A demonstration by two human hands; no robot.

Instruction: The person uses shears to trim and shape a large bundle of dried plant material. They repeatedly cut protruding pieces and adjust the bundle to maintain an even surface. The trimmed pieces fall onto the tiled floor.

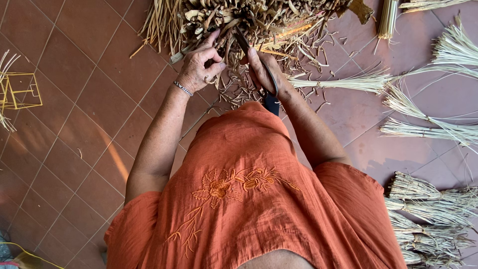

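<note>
Dry leaf strips [259, 20], heaped in a brown pile on the tiled floor [74, 99], right in front of the orange shirt. Left hand [199, 69] at the near edge of the pile, fingers curled tight, thumb and first finger pinched on what looks like one strip. Right hand [264, 74] just beside it, fingers wrapped all the way round a knife [242, 40], dark blade pointing up into the pile, handle end poking out below the wrist.

Likely trouble: blade very near the left thumb, so risk of a nick after a slip on a tough strip. Also a chance of the blade snagging in the tangle and tugging the pile apart. Cut scraps [239, 92] under both hands, slippery and messy.

Room to move: wide bare tiles on the left, with only a yellow wire frame [22, 92] at the far edge. Tighter on the right, with pale stick bundles [348, 82] fanned out near the right elbow and more tied bundles [428, 219] lower down. Pile close ahead, body close behind, so little space for a big swing.
</note>
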